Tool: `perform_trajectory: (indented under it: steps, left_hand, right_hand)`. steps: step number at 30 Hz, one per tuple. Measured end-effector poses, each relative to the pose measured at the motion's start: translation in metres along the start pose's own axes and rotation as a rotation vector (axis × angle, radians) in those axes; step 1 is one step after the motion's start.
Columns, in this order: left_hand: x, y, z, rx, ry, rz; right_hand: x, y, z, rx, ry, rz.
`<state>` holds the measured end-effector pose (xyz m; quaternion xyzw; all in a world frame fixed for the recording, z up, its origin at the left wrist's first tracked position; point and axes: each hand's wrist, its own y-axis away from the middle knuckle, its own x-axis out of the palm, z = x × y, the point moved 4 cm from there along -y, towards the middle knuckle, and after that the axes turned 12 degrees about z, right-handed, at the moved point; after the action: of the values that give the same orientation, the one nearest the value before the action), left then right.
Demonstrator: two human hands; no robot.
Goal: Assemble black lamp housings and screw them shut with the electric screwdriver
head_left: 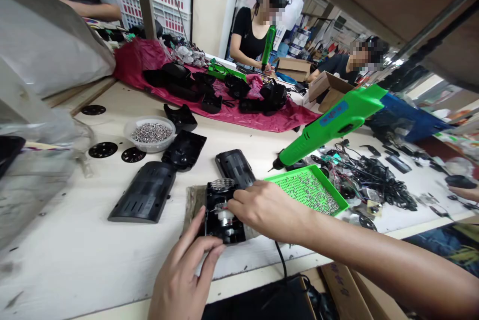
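Observation:
An opened black plastic housing (235, 236) lies on a worn cloth pad (194, 200) near the table's front edge. It has a round metal grille at its far end and a white and metal part, possibly a motor, inside. My left hand (187, 270) grips the housing's left side and near corner. From the right, my right hand (262, 208) reaches in with fingers pinched at the inner part; what they hold is hidden. A black slotted cover (235, 166) rests just behind, and a larger one (144, 193) lies to the left. A black cord runs off the table's front.
A green electric screwdriver (322, 128) hangs over a green tray (307, 190) of screws. Left stands a bowl (149, 146) of small metal parts, near black discs (103, 150). Tangled wires (385, 185) lie right. Black housings cover a pink sheet (254, 115); other people work behind.

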<state>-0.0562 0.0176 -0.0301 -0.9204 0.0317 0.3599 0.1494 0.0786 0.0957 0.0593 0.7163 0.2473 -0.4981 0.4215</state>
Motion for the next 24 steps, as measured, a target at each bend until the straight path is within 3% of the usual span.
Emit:
perform_trajectory:
  steps: [13, 24]
  left_hand:
    - [0.001, -0.005, -0.001, 0.031, -0.046, 0.014]
    - [0.002, -0.004, -0.007, -0.085, -0.001, 0.024]
  right_hand:
    - [0.015, 0.008, -0.007, -0.040, -0.055, -0.117]
    - [0.008, 0.005, -0.005, -0.035, -0.063, -0.077]
